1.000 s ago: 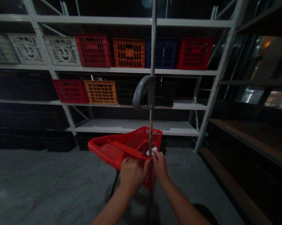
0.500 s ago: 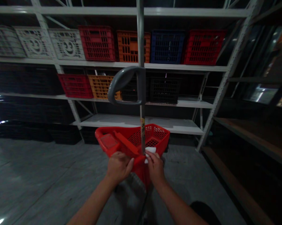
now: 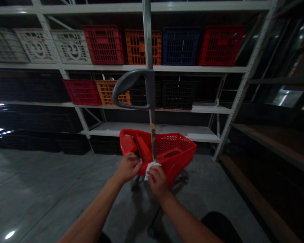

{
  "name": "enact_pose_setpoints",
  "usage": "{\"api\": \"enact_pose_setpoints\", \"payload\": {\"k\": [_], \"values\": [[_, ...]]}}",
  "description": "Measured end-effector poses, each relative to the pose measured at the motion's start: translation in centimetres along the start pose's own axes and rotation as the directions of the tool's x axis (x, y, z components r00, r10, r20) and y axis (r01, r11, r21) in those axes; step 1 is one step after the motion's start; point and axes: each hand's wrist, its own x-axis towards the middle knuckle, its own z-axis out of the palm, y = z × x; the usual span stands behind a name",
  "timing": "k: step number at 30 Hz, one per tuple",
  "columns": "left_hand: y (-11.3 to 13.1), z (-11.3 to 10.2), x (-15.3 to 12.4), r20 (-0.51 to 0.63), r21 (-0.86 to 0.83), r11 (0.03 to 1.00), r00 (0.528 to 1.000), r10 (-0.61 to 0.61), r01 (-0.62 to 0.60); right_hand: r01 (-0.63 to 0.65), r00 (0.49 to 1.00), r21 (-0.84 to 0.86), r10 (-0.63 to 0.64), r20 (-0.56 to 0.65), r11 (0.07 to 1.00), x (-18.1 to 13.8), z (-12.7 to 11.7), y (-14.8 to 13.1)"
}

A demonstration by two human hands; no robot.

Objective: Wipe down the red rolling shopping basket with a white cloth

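A small red shopping cart (image 3: pixel 178 162) stands in front of me, its handle end at the left. My left hand (image 3: pixel 129 166) is closed around the cart's near rim beside the handle. Between the fingers of my right hand (image 3: pixel 157 180) is a white cloth or tissue (image 3: pixel 150 166), pressed against the same rim near the foot of a metal pole (image 3: pixel 147 40). The pole rises upright from the cart and carries a grey loop-shaped grip (image 3: pixel 150 89) and a yellow-and-black label. Part of the cloth is hidden under my right fingers.
White metal shelving (image 3: pixel 192 68) runs across the back, holding red, orange, blue, white and black plastic crates. A dark rack (image 3: pixel 268 141) with brownish shelf edges stands along the right. Grey concrete floor (image 3: pixel 53 195) lies around the cart.
The cart has turned, its basket end swinging right and nearer and its handle end moving right. My right hand has shifted slightly left and down along the rim, keeping the white cloth.
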Motion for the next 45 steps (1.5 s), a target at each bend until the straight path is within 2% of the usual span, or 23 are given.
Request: {"api": "enact_pose_setpoints", "payload": {"k": [3, 7, 10, 12, 14, 17, 19, 23, 25, 27, 30, 32, 33, 35, 37, 38, 41, 45], "values": [[-0.9, -0.1, 0.1, -0.003, -0.023, 1.000, 1.000, -0.003, 0.003, 0.005, 1.000, -0.070, -0.005, 0.004, 0.998, 0.3, -0.6, 1.6], [-1.3, -0.9, 0.1, -0.016, 0.009, 0.999, 0.999, -0.033, 0.033, -0.209, 0.972, -0.135, 0.191, -0.137, 0.969, 0.5, -4.6, 5.5], [0.1, -1.2, 0.5, 0.022, 0.125, 0.989, 0.996, -0.083, 0.080, -0.297, 0.945, -0.101, 0.277, -0.174, 0.950, 1.6, -6.4, 6.0], [1.4, -1.0, 0.9, 0.062, 0.229, 0.960, 0.982, -0.181, 0.163, -0.274, 0.960, -0.061, 0.270, -0.073, 0.960, 2.7, -5.8, 4.8], [2.3, -0.6, 1.2, 0.104, 0.335, 0.906, 0.945, -0.309, 0.259, -0.208, 0.975, -0.041, 0.210, 0.073, 0.977, 3.7, -4.3, 3.3], [2.2, -0.4, 1.2, 0.114, 0.426, 0.839, 0.899, -0.423, 0.340, -0.134, 0.966, -0.046, 0.140, 0.216, 0.990, 3.9, -2.9, 2.7], [1.7, -0.6, 1.0, 0.084, 0.430, 0.832, 0.902, -0.424, 0.351, -0.156, 0.956, -0.082, 0.172, 0.240, 0.984, 3.1, -3.5, 3.9], [0.9, -0.8, 0.2, 0.000, 0.469, 0.813, 0.921, -0.390, 0.344, -0.302, 0.906, -0.238, 0.356, 0.228, 0.923, 1.7, -6.9, 7.1], [0.7, -0.6, -0.3, -0.008, 0.492, 0.801, 0.922, -0.388, 0.342, -0.353, 0.865, -0.280, 0.426, 0.267, 0.893, 2.6, -8.2, 7.4], [0.5, -0.3, -0.7, -0.006, 0.499, 0.795, 0.919, -0.395, 0.345, -0.362, 0.860, -0.270, 0.431, 0.273, 0.892, 4.7, -8.3, 6.4], [0.1, 0.0, -1.5, -0.047, 0.491, 0.800, 0.927, -0.372, 0.345, -0.282, 0.921, -0.185, 0.320, 0.222, 0.941, 8.5, -6.0, 3.7], [-0.1, -0.1, -2.1, -0.075, 0.486, 0.808, 0.937, -0.341, 0.333, -0.163, 0.934, -0.121, 0.192, 0.301, 0.979, 10.3, -3.1, 2.4], [-0.2, -0.1, -2.3, -0.084, 0.486, 0.811, 0.941, -0.328, 0.326, -0.091, 0.916, -0.086, 0.117, 0.384, 0.992, 10.8, -1.4, 2.2], [-0.4, -0.3, -2.6, -0.104, 0.487, 0.816, 0.948, -0.300, 0.311, 0.010, 0.829, -0.029, 0.008, 0.559, 1.000, 11.3, 1.9, 2.8], [-0.6, -0.4, -2.8, -0.131, 0.491, 0.819, 0.954, -0.269, 0.298, 0.014, 0.758, -0.033, 0.011, 0.652, 0.999, 11.6, 4.5, 4.3], [-0.7, -0.5, -2.9, -0.144, 0.493, 0.819, 0.956, -0.254, 0.292, -0.007, 0.748, -0.057, 0.043, 0.662, 0.998, 11.8, 5.4, 5.1], [-0.9, -0.4, -3.0, -0.173, 0.492, 0.824, 0.960, -0.223, 0.280, -0.050, 0.767, -0.151, 0.135, 0.627, 0.987, 12.4, 6.5, 6.5], [-0.9, -0.4, -3.3, -0.196, 0.491, 0.822, 0.956, -0.218, 0.288, 0.001, 0.745, -0.152, 0.100, 0.659, 0.988, 11.2, 5.4, 5.8]]}}
